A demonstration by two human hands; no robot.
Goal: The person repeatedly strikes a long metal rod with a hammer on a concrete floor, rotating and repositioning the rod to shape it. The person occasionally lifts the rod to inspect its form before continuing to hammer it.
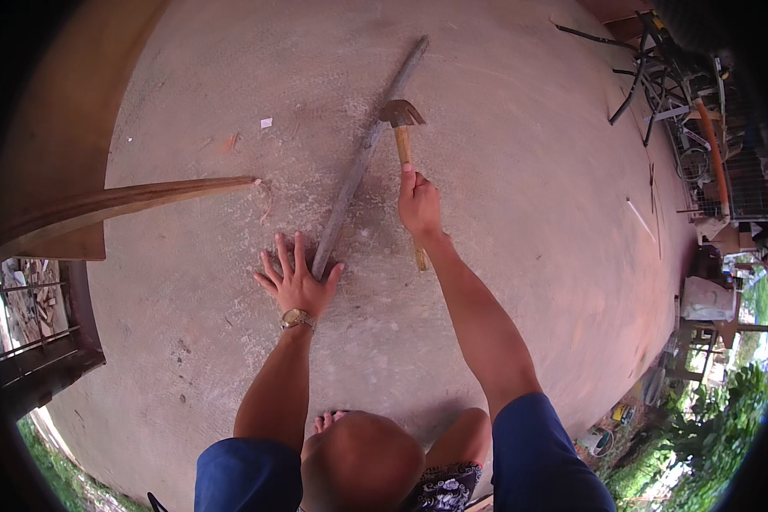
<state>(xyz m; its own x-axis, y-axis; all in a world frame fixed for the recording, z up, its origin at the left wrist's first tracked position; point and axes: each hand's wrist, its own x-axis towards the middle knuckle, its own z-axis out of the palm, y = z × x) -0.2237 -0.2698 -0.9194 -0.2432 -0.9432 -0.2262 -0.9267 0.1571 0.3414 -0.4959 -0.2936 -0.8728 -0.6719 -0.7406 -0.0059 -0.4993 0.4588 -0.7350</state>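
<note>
A long grey wooden stick (350, 189) lies slantwise on the concrete floor, its far end up and to the right. Beside its near end, my left hand (300, 282) has its fingers spread, the thumb and forefinger on either side of the stick's tip. The wrist carries a watch. My right hand (420, 205) is closed around the wooden handle of a claw hammer (403, 136). The hammer's rusty head appears over or against the stick's middle; whether they touch I cannot tell. The handle's butt shows below my fist.
A curved wooden beam (145, 194) juts in from the left, beside a brown panel (77, 102). Metal frames and clutter (683, 119) line the far right. A thin white stick (641, 219) and a paper scrap (266, 122) lie on the floor. My knee (367, 465) is at the lower edge.
</note>
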